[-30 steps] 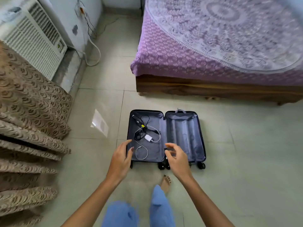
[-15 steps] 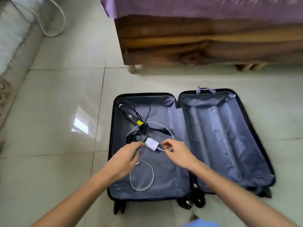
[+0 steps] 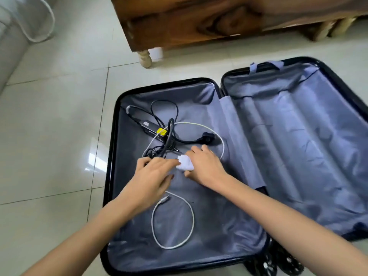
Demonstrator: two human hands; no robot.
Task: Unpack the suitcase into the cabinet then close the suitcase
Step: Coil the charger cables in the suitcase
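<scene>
Because the black hard suitcase with grey-blue cloth lining (image 3: 111,156) lies wide open and flat on the pale shiny floor tiles (image 3: 49,136), both halves are easy to reach into. Its right half shows only bare cloth. Its left half holds what is left to unpack: a small white square plug block (image 3: 185,166), a long thin white cable (image 3: 193,220), a black power box with a yellow sticker (image 3: 151,128) and a bunch of thin black cords (image 3: 171,126). They lie crossed over each other, so I think lifting one may drag the rest.

The right hand (image 3: 207,168) pinches the white plug block, thumb below and fingers above, most likely to take it out first. The left hand (image 3: 153,178) reaches in just beside it, over the black cords. It is blurry, so I cannot tell if it grips anything. Maybe it is there to gather the cords. The cabinet is not in sight. A brown wooden bed frame (image 3: 199,20) stands behind the suitcase.
</scene>
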